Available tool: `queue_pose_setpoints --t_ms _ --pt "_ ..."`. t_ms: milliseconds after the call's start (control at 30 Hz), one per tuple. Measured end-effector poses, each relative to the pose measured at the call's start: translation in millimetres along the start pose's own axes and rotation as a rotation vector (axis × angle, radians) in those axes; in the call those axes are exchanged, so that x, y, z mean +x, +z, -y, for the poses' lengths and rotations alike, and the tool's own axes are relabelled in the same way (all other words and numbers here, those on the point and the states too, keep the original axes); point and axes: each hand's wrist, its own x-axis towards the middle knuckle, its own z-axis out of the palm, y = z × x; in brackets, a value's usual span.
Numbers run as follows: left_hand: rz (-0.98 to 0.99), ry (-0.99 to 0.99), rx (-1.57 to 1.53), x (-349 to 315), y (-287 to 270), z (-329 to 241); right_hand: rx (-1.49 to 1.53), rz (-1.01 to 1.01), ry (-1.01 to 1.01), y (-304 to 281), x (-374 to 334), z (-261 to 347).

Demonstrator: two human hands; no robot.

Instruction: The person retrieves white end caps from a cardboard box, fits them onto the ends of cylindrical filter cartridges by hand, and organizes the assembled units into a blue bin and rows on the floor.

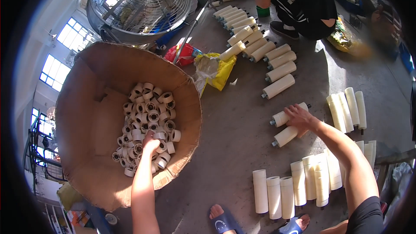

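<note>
Inside a big round cardboard bin (93, 117), short white rings (143, 106) with dark-rimmed holes lie in a loose heap. My left hand (151, 143) reaches into this heap with its fingers curled; rings around it hide what they hold, if anything. On the floor to the right, my right hand (302, 118) grips a cream roller (281, 118) from above, its fingers over the top and its thumb on the near side. A second cream roller (285, 136) lies just nearer, close under the hand. Both rollers have metal shaft ends showing.
More cream rollers (278, 86) lie in a row leading away. Others stand upright (260, 190) near my sandalled feet (223, 219) and at right (340, 112). A large caged fan (141, 4) is behind the bin, beside yellow and red bags (223, 73). Another person (305, 4) crouches at the far side.
</note>
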Motion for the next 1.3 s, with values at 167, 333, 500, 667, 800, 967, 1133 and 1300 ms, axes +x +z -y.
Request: queue_pose_setpoints --t_ms 167,333,500,667,800,967,1133,1300 --pt "0.625 -0.229 -0.662 -25.7 -2.5 -51.3 0.185 -0.025 0.195 1.9 -31.8 19.4" --pt "0.674 -0.349 -0.582 -43.7 29.2 -37.6 0.216 -0.158 0.272 0.9 -13.9 51.4" --pt "0.412 -0.222 -0.481 -56.6 64.5 -106.7 0.242 -0.040 0.383 -3.3 -41.6 57.1" --pt "0.001 -0.237 -0.263 -48.8 90.9 -109.0 0.318 -0.028 0.367 -21.0 -51.2 73.2" --pt "-0.013 -0.248 -0.338 -54.8 87.6 -119.8 0.367 -0.077 0.415 -38.9 -68.2 73.5" --pt "-0.027 0.113 -0.824 -43.5 8.2 -120.2 0.456 -0.373 0.432 -92.9 -75.1 74.0" --pt "0.663 0.481 -1.303 -153.0 -124.0 -224.2 0.624 -0.617 0.376 -151.8 -86.9 83.7" --pt "0.887 0.698 -1.013 -229.9 -162.3 -272.9 0.836 -0.789 0.305 -194.6 -71.1 103.0"
